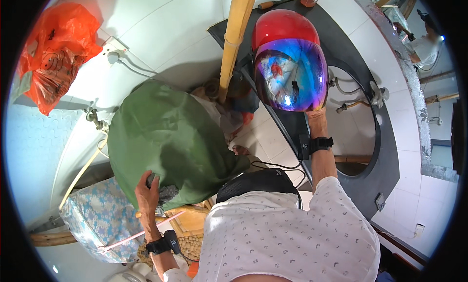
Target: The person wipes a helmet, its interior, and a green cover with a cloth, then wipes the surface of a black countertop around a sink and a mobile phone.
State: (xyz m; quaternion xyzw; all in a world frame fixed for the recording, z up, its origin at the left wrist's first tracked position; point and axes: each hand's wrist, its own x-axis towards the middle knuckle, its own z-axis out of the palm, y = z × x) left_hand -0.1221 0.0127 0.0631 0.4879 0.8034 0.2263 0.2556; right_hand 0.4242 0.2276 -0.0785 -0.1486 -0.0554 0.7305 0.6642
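Note:
A red helmet (pixel 285 28) with a shiny blue-purple visor (pixel 292 77) is over the dark countertop, upper right of centre. My right hand (pixel 317 115) meets its lower rim from below and grips it; the fingers are hidden behind the visor. My left hand (pixel 147 193) is lower left, its fingers curled round a dark grey rag (pixel 168 193) that bunches out beside the palm. Next to that hand, a large green cover (pixel 156 131) drapes over something bulky, whose shape beneath I cannot make out. Both wrists carry black straps.
The dark countertop (pixel 385 177) has a large oval cutout with a tap (pixel 379 94) at its rim. A bamboo pole (pixel 235 38) stands upright between counter and green cover. A flowered cloth bundle (pixel 100 218) lies at left; an orange plastic bag (pixel 58 53) hangs above. A mirror (pixel 438 77) lines the right wall.

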